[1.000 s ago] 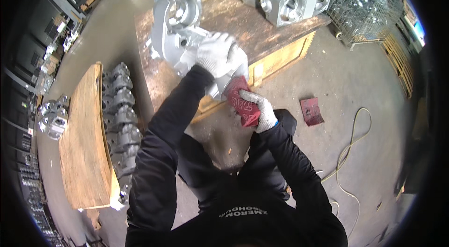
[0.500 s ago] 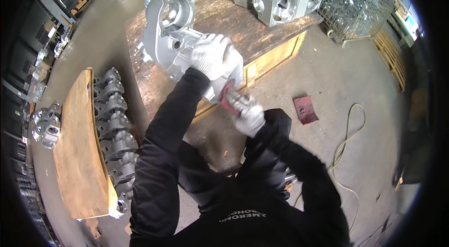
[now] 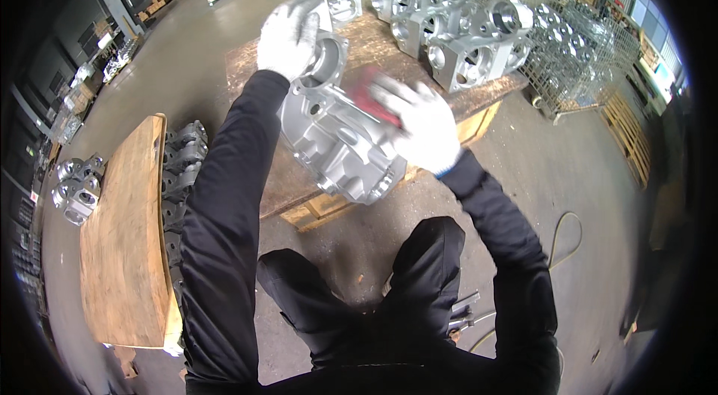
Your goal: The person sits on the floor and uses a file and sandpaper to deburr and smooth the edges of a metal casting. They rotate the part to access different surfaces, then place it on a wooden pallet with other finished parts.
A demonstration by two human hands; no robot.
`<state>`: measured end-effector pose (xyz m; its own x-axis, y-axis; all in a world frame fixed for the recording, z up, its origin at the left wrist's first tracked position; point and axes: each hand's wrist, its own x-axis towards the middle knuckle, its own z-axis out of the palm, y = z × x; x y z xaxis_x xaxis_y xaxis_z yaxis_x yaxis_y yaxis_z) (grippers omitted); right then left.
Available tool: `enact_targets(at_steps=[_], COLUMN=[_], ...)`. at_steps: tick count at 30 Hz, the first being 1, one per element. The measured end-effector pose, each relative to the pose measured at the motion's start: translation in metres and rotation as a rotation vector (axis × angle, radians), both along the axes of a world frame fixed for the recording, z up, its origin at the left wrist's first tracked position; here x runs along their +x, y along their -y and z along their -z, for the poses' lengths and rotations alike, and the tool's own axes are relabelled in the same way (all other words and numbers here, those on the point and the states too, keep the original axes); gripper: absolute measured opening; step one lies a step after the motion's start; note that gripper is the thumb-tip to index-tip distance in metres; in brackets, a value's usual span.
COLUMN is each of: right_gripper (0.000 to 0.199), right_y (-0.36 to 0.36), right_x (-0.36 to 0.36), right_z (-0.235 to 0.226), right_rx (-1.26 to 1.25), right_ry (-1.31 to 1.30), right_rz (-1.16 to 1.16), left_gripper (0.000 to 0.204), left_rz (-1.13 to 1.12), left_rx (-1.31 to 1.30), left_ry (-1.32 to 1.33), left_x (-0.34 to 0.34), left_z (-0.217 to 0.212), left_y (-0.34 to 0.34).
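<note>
A large silver metal casting (image 3: 344,152), with a round bored opening at its far end, lies tilted on a worn wooden workbench (image 3: 378,44). My left hand (image 3: 288,42), in a white glove, grips the casting's far left part beside the round opening; its fingers are slightly blurred. In my right hand (image 3: 422,126), also gloved in white, is a red abrasive sheet (image 3: 369,97), held at the casting's right side. Motion smears the sheet and the fingers over it, and part of the sheet is hidden under them.
More silver castings (image 3: 471,29) stand at the bench's far right. Beyond is a wire cage (image 3: 580,59) of metal parts, with a wooden pallet (image 3: 627,137) beside it. At left, a wooden board (image 3: 123,238) stands by a row of castings (image 3: 183,163). A cable loop (image 3: 566,238) lies on the floor.
The casting has turned, its lower end now facing nearer me. My left hand moved from its middle to its far end; my right hand moved up with the red sheet. The view shifted.
</note>
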<state>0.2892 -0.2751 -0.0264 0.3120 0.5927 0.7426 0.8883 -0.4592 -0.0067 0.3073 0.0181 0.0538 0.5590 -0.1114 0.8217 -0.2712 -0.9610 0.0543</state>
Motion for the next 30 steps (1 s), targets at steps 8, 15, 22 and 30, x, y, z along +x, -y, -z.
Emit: enact_targets(at_steps=[8,15,22,30], right_gripper=[0.043,0.037,0.028,0.035], right_y=[-0.123,-0.119,-0.121,-0.13], right_x=[0.062,0.057,0.044,0.036], right_z=[-0.015,-0.024,-0.021,-0.022], right_rx=[-0.248,0.205,-0.236,1.156], right_ry=[-0.231,-1.206,-0.054,-2.076], right_rz=[0.034,-0.393,0.084,-1.01], left_gripper=[0.05,0.047,0.043,0.029], left_rz=[0.026,0.051,0.124,0.43], left_rx=[-0.397,-0.518,-0.471,-1.102], left_ry=[-0.095,-0.112,-0.169,-0.098], left_x=[0.029,0.028,0.036,0.055], left_z=[0.046,0.045,0.053,0.068], left_y=[-0.022,-0.025,-0.037,-0.038])
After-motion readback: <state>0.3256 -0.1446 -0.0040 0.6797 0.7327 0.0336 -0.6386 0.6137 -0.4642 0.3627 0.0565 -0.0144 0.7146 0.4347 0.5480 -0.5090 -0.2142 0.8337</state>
